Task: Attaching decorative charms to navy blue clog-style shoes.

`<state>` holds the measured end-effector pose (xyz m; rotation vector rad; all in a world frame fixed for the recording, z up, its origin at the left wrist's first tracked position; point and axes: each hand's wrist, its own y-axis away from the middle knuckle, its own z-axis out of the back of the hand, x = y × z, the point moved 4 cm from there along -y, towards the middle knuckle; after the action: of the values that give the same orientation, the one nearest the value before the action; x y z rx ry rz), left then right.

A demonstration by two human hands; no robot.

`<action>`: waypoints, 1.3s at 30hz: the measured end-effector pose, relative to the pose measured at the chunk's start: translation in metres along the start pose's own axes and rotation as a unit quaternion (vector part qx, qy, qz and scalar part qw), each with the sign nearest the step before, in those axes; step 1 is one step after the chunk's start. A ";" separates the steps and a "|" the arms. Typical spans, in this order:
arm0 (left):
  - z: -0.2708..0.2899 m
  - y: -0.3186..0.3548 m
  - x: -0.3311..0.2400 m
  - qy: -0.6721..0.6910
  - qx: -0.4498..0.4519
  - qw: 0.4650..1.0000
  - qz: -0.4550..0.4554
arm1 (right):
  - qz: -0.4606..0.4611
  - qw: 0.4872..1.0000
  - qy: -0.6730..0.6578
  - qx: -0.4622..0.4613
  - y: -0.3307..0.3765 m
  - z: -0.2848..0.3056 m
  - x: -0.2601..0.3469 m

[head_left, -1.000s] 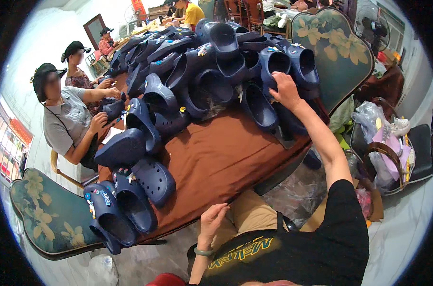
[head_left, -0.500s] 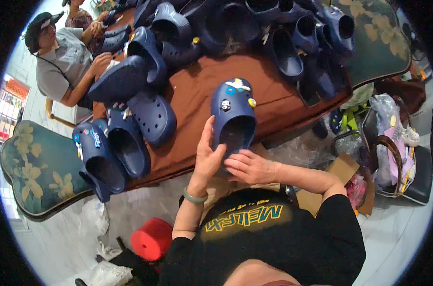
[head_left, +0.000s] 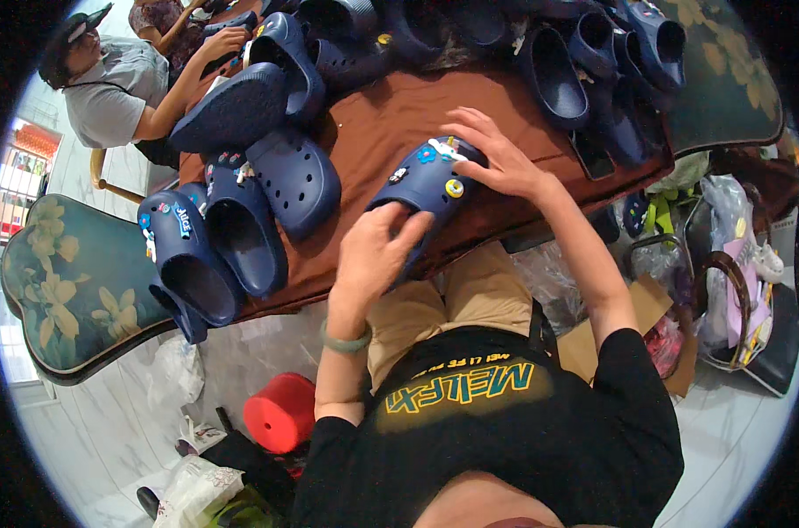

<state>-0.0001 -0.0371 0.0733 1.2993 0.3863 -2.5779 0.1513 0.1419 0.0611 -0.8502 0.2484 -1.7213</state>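
A navy blue clog (head_left: 414, 187) with several charms on its toe lies tilted at the front edge of the brown-covered table. The fingers of my left hand (head_left: 373, 253) reach into its foot opening and hold it there. My right hand (head_left: 503, 160) curves round the toe end, its thumb and fingers at the white charm (head_left: 445, 150). A blue flower charm (head_left: 427, 154) and a round yellow charm (head_left: 455, 188) show beside it. My left fingertips are hidden inside the clog.
More navy clogs (head_left: 246, 231) stand at the left, and others (head_left: 553, 77) are heaped at the far side. A dark phone-like slab (head_left: 593, 157) lies at the right. Another person (head_left: 109, 97) sits at the far left. A red stool (head_left: 279, 412) and bags stand on the floor.
My right hand has moved from the heel end up to the toe. My left hand has gone from the clog's side into its opening. The clog has tilted, its toe to the right.
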 end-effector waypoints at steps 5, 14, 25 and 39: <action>-0.043 -0.019 0.012 -0.026 0.039 0.999 0.000 | -0.159 0.939 -0.240 0.187 -0.013 -0.027 -0.023; -0.045 -0.024 0.023 -0.006 0.102 0.994 -0.028 | -0.171 0.983 0.038 0.060 -0.019 -0.033 -0.033; -0.042 -0.028 0.035 0.158 0.035 0.985 -0.062 | -0.240 0.926 -0.199 -0.213 0.031 -0.019 -0.018; -0.040 -0.032 0.021 0.479 0.147 0.861 0.087 | 0.064 0.986 0.091 -0.127 0.017 -0.033 0.031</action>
<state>0.0074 0.0040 0.0371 2.5367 0.0000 -1.6905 0.1392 0.0999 0.0405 -0.8413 0.6439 -1.6690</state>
